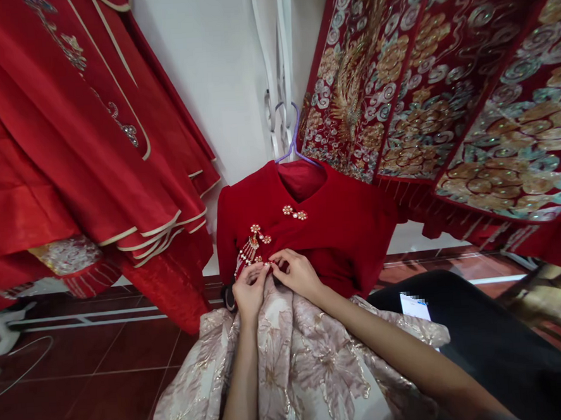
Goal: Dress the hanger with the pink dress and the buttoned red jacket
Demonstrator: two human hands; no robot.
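A red velvet jacket [358,230] hangs by its neck from a purple hanger [294,147]. Flower-shaped beaded buttons [294,213] and a beaded tassel [249,253] decorate its front. Below them, my left hand [250,289] and my right hand [297,272] meet at the jacket's front opening. Both are closed in a pinch, fingertips almost touching, around a small beaded button [267,265]. How far it is fastened is hidden by my fingers. A pale floral brocade garment [328,365] with gold thread spreads over my lap beneath my forearms.
Plain red garments with cream piping [127,118] hang on the left. Heavily embroidered red panels [411,94] with fringe hang on the right. A white metal rack [278,64] stands behind the jacket. At the right, a lit phone [414,307] lies on a black surface [487,330].
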